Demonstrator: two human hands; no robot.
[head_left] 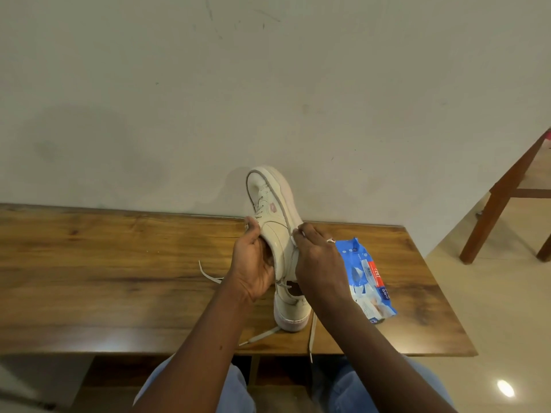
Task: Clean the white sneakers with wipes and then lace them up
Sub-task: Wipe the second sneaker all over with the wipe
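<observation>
Head view: wiping step, by my reading. One white sneaker (272, 216) is held up off the worktop (119, 263), toe pointing away and upward toward the wall, sole edge turned to the right. The left hand (253, 263) is curled round the heel and collar end, fingers wrapped into the opening, thumb on the upper. The right hand (317, 263) is bent, fingertips pressed against the sole rim; a small bit of white shows at the fingertips, likely a wipe (299, 234), too small to be sure.

A second sneaker (290, 311) stands on the worktop directly under the hands, heel toward the person, partly hidden by both wrists. Loose laces (259, 336) trail from it over the near worktop edge; another lace end lies to the left. The wipes pack (365, 278), blue and white, lies flat just right of the right hand.

Look of the held sneaker: off-white, smooth upper, thick pale sole, small pinkish patch on the side. Its eyelets carry some lace near the toe; how much is threaded I cannot tell.

Next move, as judged: run the wipe along the sole rim while the left hand turns the sneaker. Lacing not yet begun on the lower one.
</observation>
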